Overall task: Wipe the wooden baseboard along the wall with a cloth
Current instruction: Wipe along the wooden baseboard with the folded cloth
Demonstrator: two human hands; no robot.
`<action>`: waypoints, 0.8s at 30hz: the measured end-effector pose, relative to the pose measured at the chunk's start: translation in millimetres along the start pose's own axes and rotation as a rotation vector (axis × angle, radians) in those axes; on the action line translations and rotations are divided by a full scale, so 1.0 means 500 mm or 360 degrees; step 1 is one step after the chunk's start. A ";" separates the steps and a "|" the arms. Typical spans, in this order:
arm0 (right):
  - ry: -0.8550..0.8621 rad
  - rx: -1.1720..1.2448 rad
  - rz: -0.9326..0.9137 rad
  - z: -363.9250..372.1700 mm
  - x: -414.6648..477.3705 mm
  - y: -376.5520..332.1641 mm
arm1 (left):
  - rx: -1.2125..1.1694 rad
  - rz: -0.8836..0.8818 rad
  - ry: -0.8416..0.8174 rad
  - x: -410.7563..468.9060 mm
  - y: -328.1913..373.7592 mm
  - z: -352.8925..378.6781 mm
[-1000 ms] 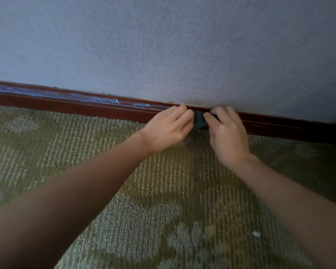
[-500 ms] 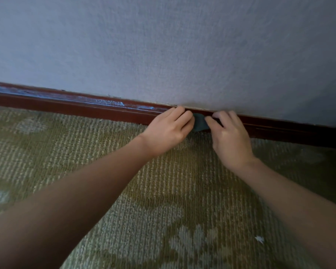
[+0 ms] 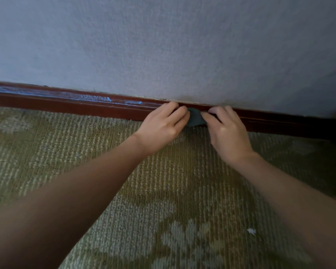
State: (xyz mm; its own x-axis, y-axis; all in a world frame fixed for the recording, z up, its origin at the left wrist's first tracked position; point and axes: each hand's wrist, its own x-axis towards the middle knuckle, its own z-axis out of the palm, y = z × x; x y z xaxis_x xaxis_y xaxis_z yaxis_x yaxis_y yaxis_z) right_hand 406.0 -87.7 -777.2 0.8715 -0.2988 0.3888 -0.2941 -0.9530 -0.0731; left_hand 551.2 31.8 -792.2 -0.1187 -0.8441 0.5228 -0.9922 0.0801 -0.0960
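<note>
Baseboard (image 3: 85, 108) is running below the wall, pale dusty streaks showing on its left stretch. Left hand (image 3: 163, 127) is curling its fingers onto the cloth's left end. Cloth (image 3: 195, 119) is sitting bunched against the board, between both hands. Right hand (image 3: 228, 133) is gripping its right end. Likely mid-wipe; next move is calling for sliding left over the streaks, keeping pressure on.

Left hand (image 3: 161, 126), right hand (image 3: 227, 133) on cloth (image 3: 195, 119)
</note>
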 end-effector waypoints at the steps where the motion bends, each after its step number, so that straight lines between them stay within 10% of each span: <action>1: 0.0011 0.0002 0.0010 -0.001 -0.003 0.002 | 0.0008 0.0018 0.0003 0.006 0.003 0.003; 24: -0.0053 0.0044 0.0214 -0.020 -0.006 0.005 | 0.0054 0.0200 -0.0061 0.034 0.009 0.001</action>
State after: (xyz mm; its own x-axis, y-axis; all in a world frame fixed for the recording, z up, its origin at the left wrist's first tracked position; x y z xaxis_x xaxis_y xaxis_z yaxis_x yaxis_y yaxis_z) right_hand 398.7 -88.7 -769.3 0.8375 -0.4252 0.3431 -0.3989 -0.9050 -0.1478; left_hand 544.9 17.7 -784.0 -0.2395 -0.8482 0.4724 -0.9677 0.1689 -0.1874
